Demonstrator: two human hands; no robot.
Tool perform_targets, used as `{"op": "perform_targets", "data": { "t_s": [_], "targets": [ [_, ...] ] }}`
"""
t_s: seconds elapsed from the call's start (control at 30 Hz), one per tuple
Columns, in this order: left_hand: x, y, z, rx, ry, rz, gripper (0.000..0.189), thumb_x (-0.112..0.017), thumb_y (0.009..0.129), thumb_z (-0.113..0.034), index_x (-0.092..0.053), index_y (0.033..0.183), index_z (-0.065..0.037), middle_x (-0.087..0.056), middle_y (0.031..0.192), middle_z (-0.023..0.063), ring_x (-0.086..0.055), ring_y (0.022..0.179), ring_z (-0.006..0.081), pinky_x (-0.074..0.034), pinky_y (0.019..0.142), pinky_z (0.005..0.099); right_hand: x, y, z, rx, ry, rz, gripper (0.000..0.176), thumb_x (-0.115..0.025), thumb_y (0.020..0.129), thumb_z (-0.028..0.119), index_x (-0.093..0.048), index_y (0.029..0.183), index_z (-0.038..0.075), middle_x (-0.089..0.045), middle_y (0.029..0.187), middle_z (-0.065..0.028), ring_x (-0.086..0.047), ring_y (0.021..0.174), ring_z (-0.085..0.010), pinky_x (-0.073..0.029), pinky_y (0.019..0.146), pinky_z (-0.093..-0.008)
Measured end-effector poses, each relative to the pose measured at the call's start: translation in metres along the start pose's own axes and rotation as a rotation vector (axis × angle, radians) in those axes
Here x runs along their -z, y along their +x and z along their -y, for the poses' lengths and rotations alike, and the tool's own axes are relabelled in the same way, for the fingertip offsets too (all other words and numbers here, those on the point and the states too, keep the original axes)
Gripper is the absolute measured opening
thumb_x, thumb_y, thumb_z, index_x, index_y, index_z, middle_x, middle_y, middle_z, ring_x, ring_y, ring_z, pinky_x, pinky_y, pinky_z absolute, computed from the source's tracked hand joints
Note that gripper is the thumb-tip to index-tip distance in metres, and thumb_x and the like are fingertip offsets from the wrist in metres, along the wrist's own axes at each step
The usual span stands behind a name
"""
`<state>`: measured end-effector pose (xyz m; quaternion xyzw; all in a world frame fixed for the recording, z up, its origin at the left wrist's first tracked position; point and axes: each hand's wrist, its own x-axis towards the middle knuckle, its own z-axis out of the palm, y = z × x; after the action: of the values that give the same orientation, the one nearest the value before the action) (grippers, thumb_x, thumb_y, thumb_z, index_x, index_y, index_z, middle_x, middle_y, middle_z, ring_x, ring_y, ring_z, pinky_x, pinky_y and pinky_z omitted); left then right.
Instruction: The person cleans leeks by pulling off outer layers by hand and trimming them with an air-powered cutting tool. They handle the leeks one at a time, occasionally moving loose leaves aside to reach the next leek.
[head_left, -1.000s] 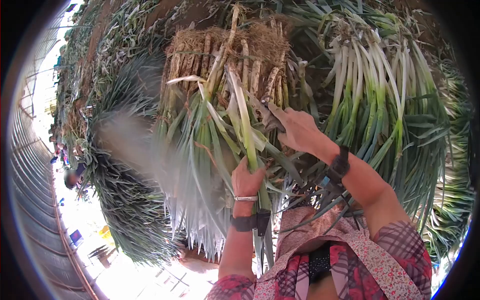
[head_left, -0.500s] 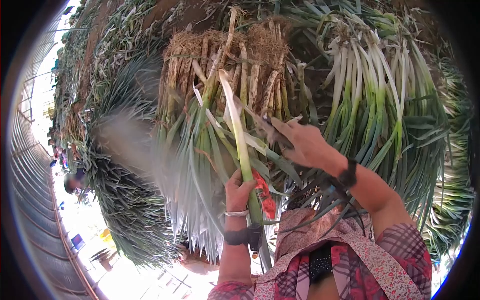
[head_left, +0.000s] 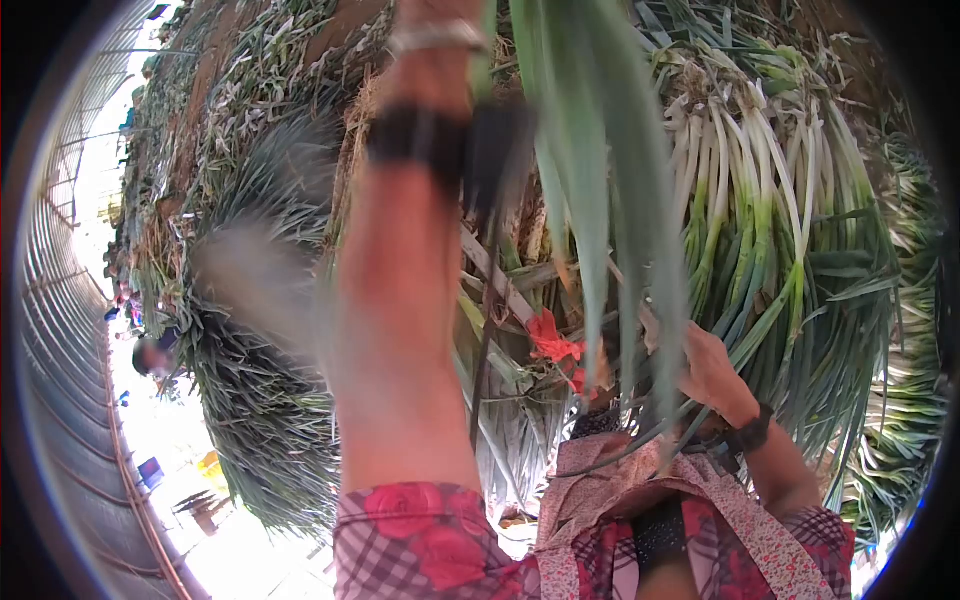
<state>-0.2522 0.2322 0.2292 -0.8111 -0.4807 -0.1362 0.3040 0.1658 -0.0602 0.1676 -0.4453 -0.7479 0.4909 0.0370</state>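
My left forearm stretches up across the middle, blurred, with its wrist at the top edge and the fingers beyond the frame. Beside it, long green leek leaves (head_left: 590, 110) hang from the top edge; what holds them is outside the view. My right hand (head_left: 712, 378) is low on the right, closed, its fingertips partly behind those leaves, and what it grips is hidden. A red strip (head_left: 555, 345) lies between my arms, over the leek pile. Behind my left arm, most of the brown-rooted leeks are covered.
Cleaned white leeks (head_left: 765, 170) lie fanned out at the upper right, with more stacked along the right edge. A large heap of green leaves (head_left: 260, 420) fills the left side. Farther left, a person (head_left: 152, 356) shows beside a curved ribbed wall (head_left: 60, 330).
My left hand has swung up from the middle past the top edge, and green leaves now hang across the view. My right hand has moved down and right. The leek held before me is gone from the middle.
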Motion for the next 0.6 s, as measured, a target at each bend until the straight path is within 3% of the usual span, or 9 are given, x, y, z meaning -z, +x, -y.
{"op": "perform_targets", "data": {
  "t_s": [0.13,0.17,0.2,0.23,0.3,0.43,0.5,0.53,0.6],
  "targets": [
    [0.04,-0.041,-0.006,0.897,-0.529,0.109,0.063,-0.066,0.079,-0.046,-0.056,0.113,0.007,-0.063,0.105,0.0226,-0.061,0.091,0.0414,-0.049,0.082,0.0443,0.006,-0.006,-0.009,-0.052,0.106,-0.11,0.073,-0.061,0.065,0.009,-0.041,0.135,0.005,-0.059,0.094,-0.0195,-0.059,0.087,-0.039,-0.047,0.076,-0.0424],
    [0.029,-0.089,-0.011,1.096,-0.293,0.429,0.059,-0.068,0.076,-0.043,-0.058,0.113,0.002,-0.06,0.115,0.024,-0.058,0.107,0.0367,-0.045,0.09,0.0406,0.006,-0.005,-0.01,-0.026,0.057,-0.121,0.073,-0.061,0.065,0.008,-0.041,0.135,0.005,-0.06,0.095,-0.0196,-0.059,0.088,-0.0387,-0.048,0.076,-0.0418],
    [0.038,-0.134,-0.026,1.082,-0.526,0.656,0.077,-0.067,0.074,-0.052,-0.052,0.122,0.005,-0.058,0.119,0.0243,-0.054,0.113,0.0383,-0.041,0.098,0.0384,0.006,-0.005,-0.009,-0.026,0.071,-0.132,0.073,-0.061,0.065,0.008,-0.041,0.135,0.005,-0.06,0.095,-0.0196,-0.059,0.088,-0.0387,-0.048,0.076,-0.0418],
    [0.025,-0.177,-0.043,1.042,-0.07,1.099,0.089,-0.065,0.071,-0.059,-0.047,0.128,0.007,-0.055,0.123,0.0246,-0.05,0.119,0.0381,-0.037,0.103,0.0367,0.008,-0.005,-0.007,-0.018,0.06,-0.043,0.072,-0.061,0.065,0.008,-0.041,0.135,0.005,-0.06,0.095,-0.0193,-0.06,0.088,-0.0384,-0.048,0.077,-0.0415],
    [0.027,-0.261,-0.071,1.325,-0.421,1.157,0.1,-0.068,0.064,-0.064,-0.046,0.128,0.01,-0.051,0.127,0.0281,-0.047,0.122,0.0374,-0.037,0.103,0.0372,0.01,0.0,-0.005,-0.007,0.043,0.033,0.072,-0.061,0.065,0.007,-0.041,0.135,0.005,-0.061,0.096,-0.019,-0.06,0.089,-0.0381,-0.048,0.077,-0.0411],
    [0.049,-0.284,-0.094,1.325,-0.448,0.967,0.093,-0.075,0.058,-0.054,-0.051,0.12,0.012,-0.053,0.123,0.0301,-0.05,0.119,0.0381,-0.041,0.098,0.039,0.002,0.005,-0.005,0.026,0.139,0.089,0.075,-0.064,0.064,0.011,-0.041,0.136,0.007,-0.06,0.092,-0.0179,-0.059,0.087,-0.0382,-0.048,0.076,-0.0424],
    [0.066,-0.279,-0.093,1.264,-0.59,1.015,0.077,-0.077,0.056,-0.04,-0.055,0.11,0.011,-0.058,0.112,0.0298,-0.056,0.108,0.0384,-0.046,0.089,0.0409,-0.002,0.011,0.001,0.056,0.045,0.031,0.076,-0.064,0.064,0.013,-0.04,0.137,0.009,-0.059,0.092,-0.0173,-0.058,0.087,-0.0379,-0.047,0.076,-0.0427],
    [0.065,-0.287,-0.1,1.311,-0.724,0.962,0.064,-0.076,0.056,-0.028,-0.054,0.106,0.006,-0.062,0.1,0.0276,-0.061,0.095,0.0388,-0.048,0.081,0.0426,-0.001,0.016,0.006,0.032,0.042,0.074,0.076,-0.064,0.065,0.014,-0.039,0.137,0.01,-0.058,0.093,-0.0171,-0.058,0.088,-0.0374,-0.047,0.076,-0.0426],
    [0.093,-0.269,-0.143,1.306,-0.812,0.832,0.061,-0.074,0.058,-0.028,-0.052,0.105,0.004,-0.063,0.097,0.0264,-0.062,0.09,0.0402,-0.048,0.078,0.0432,-0.004,0.023,0.021,0.088,0.09,0.078,0.077,-0.064,0.065,0.014,-0.039,0.137,0.01,-0.058,0.093,-0.0171,-0.058,0.087,-0.0376,-0.047,0.076,-0.043]
  ]
}}
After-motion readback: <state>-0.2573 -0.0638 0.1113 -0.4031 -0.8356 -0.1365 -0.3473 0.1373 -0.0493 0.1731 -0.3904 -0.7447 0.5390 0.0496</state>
